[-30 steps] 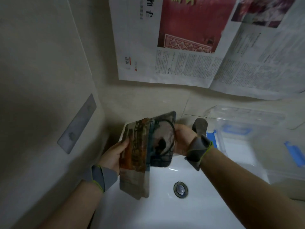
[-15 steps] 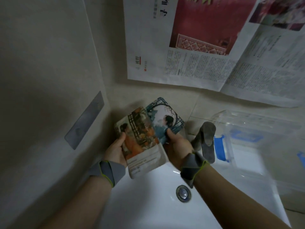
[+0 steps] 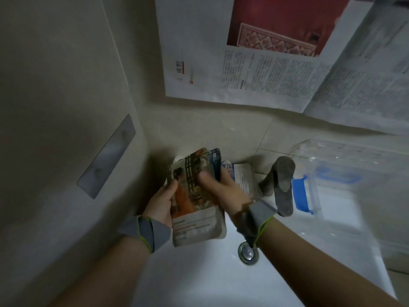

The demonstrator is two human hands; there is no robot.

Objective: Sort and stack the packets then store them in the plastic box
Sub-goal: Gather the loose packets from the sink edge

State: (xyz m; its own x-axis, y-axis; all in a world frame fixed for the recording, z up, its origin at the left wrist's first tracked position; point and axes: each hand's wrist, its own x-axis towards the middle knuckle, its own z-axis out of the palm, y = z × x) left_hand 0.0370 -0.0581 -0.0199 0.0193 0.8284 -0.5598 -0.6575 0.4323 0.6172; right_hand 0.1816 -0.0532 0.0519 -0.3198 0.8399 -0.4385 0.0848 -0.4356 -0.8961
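Both hands, left [image 3: 160,202] and right [image 3: 223,191], grip the packet stack [image 3: 194,196] over a white sink [image 3: 199,280]; newspaper [image 3: 265,74] covers the tiled wall; clear plastic box [image 3: 345,185] beside the tap [image 3: 281,185].

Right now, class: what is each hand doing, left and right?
Left hand: closed on the stack of packets.
Right hand: closed on the same stack, thumb across its front.
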